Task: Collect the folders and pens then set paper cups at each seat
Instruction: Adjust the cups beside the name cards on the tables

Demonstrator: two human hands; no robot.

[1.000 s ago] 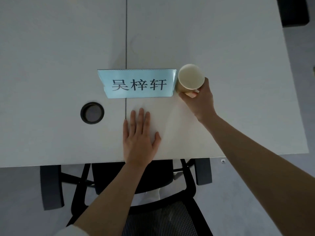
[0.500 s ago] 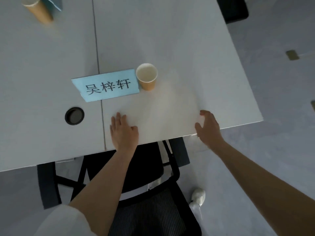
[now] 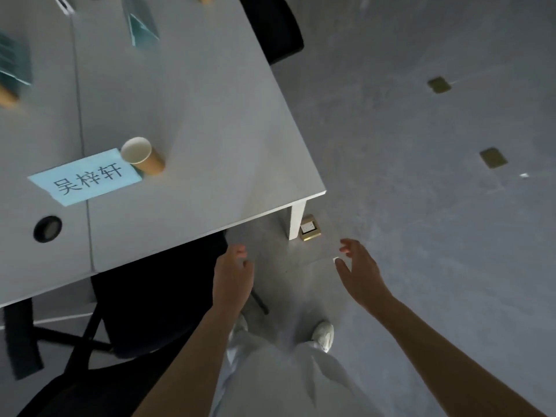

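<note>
A brown paper cup [image 3: 143,157] stands upright on the white table [image 3: 210,145], touching the right end of a light blue name card [image 3: 87,180]. Both my hands are off the table, over the floor below its near right corner. My left hand [image 3: 233,273] hangs with loosely curled fingers and holds nothing. My right hand [image 3: 359,270] is spread with relaxed fingers, also holding nothing. Another brown cup [image 3: 6,96] shows blurred at the far left edge.
A black chair [image 3: 144,299] is tucked under the table in front of me; another black chair [image 3: 275,28] stands at the far side. Blue name cards [image 3: 141,24] stand further up the table. A floor socket [image 3: 310,231] sits by the table leg [image 3: 296,219]. Grey floor stretches right.
My right hand let go of the cup beside the name card. Both hands came off the table and back toward me. My view swung right, past the table's corner.
</note>
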